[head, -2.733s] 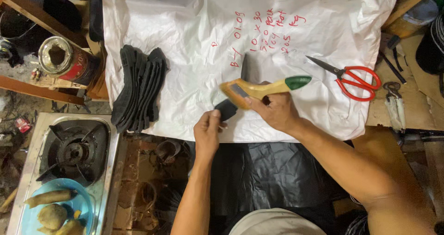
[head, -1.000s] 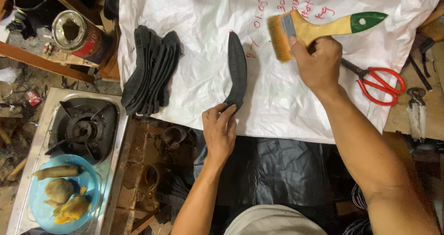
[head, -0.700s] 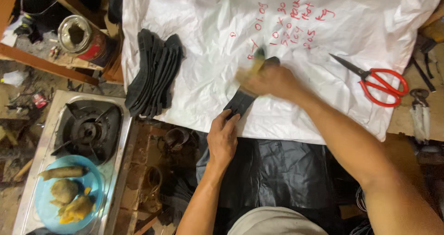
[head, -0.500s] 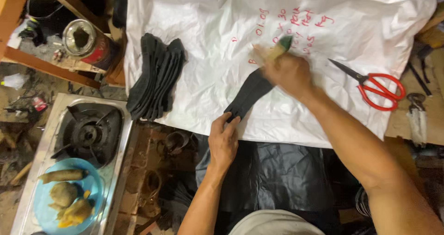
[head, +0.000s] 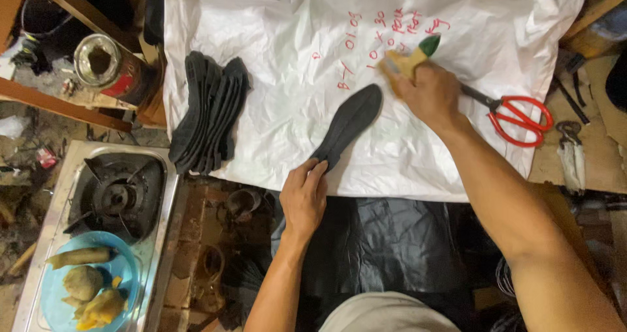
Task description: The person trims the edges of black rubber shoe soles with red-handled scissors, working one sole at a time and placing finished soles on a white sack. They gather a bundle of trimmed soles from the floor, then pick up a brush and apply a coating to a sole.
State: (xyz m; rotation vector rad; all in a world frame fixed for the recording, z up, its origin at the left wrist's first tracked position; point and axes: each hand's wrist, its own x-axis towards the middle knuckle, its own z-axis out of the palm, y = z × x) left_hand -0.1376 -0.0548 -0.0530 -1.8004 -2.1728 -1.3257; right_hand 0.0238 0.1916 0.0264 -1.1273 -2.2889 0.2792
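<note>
left hand (head: 304,198) palm down at the near edge of the white plastic sheet (head: 274,110), fingers curled together and pinching the near tip of a black shoe sole (head: 347,124). forearm straight, coming up from the bottom of the view, wrist level. sole flat on the sheet, slanting away and to the right, far end rounded, close to the right hand.

right hand (head: 428,93) further out over the sheet, knuckles up, fingers wrapped tight round the wooden handle of a brush (head: 411,56); green end of the handle poking out past the thumb side, bristles hidden or blurred under the hand. right forearm long and bare, angled in from the lower right corner, elbow out of view.

stacked to the left on the sheet, well apart from the held sole: a fanned pile of black soles (head: 208,113). just beside the right wrist, red-handled scissors (head: 516,117) lying half on the sheet. off the sheet at upper left, an open tin can (head: 108,64); below it a gas burner (head: 117,195) and a blue bowl (head: 88,289) holding food. black plastic (head: 385,247) spread below the sheet's near edge.
</note>
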